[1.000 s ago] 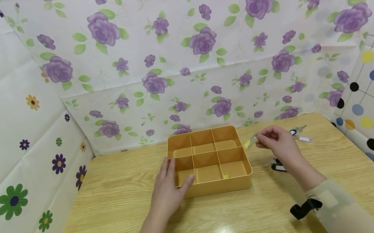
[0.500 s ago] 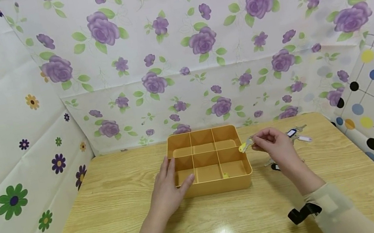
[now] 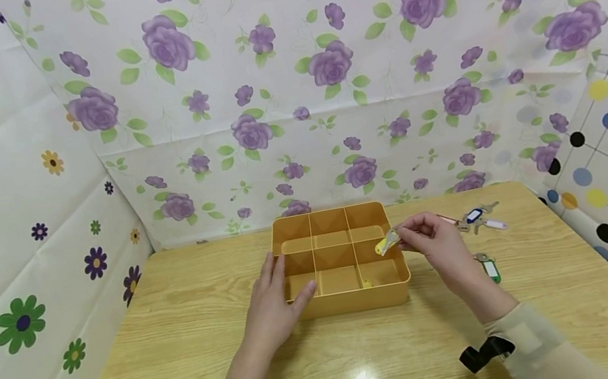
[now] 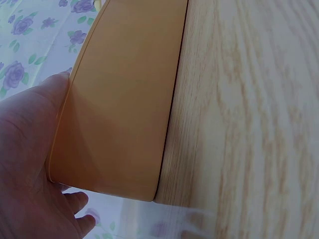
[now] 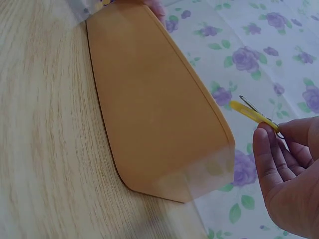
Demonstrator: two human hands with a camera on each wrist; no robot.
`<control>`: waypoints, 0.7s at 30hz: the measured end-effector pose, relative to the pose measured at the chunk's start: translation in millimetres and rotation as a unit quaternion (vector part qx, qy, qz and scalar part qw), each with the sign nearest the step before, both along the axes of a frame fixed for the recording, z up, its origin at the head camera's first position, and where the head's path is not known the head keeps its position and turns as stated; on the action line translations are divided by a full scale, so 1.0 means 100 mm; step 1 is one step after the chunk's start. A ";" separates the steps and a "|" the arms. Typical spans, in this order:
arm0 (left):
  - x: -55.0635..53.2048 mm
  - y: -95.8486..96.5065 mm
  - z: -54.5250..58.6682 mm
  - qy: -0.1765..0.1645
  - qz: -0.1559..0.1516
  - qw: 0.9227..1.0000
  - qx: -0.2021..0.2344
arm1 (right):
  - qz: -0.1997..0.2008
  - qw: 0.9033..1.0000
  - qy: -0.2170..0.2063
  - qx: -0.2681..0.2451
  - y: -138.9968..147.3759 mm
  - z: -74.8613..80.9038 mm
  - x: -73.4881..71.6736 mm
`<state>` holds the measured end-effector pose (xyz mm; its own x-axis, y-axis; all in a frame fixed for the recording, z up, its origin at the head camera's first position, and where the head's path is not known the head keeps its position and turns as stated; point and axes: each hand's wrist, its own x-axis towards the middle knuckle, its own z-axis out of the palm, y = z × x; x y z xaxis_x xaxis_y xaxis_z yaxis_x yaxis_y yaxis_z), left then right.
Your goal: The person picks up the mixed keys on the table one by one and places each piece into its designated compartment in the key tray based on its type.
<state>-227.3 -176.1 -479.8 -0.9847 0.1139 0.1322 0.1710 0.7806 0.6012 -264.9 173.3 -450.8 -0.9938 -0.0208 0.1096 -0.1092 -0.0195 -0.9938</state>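
My right hand (image 3: 443, 253) pinches a yellow key tag (image 3: 382, 247) with a small metal key on its ring, over the right front compartment of an orange organizer box (image 3: 353, 301). In the right wrist view the yellow tag (image 5: 254, 113) juts from the thumb and fingertips, close to the box's rim. My left hand (image 3: 273, 312) rests at the box's left front corner, fingers fairly straight along the left side and thumb over the front rim. A small yellow piece (image 3: 367, 283) lies in the right front compartment, mostly hidden by the front wall.
Right of the box, several tagged keys lie on the wooden table (image 3: 187, 356): a blue tag (image 3: 474, 215), a white-faced tag (image 3: 494, 224) and a green tag (image 3: 491, 269). My right hand partly hides others. A flowered cloth (image 3: 239, 93) stands behind the table.
My right hand has moved left with the yellow key tag, from beside the box to over its right front compartment. The green tag has come into view. My left hand stays put.
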 end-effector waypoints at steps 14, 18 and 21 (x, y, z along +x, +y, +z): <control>0.01 0.01 0.01 -0.001 0.003 1.000 0.005 | 0.021 1.000 0.004 -0.006 -0.15 0.01 0.04; 0.00 0.00 0.01 -0.001 0.002 1.000 0.006 | 0.024 1.000 0.002 -0.007 -0.18 0.01 0.05; 0.00 0.00 0.01 0.000 0.003 1.000 0.006 | 0.025 1.000 0.000 -0.007 -0.19 0.01 0.05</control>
<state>-226.9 -175.8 -478.6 -0.9853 0.1069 0.1331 0.1665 0.7747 0.6100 -260.3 154.2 -449.6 -0.9914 -0.0696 0.1107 -0.1081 -0.0394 -0.9934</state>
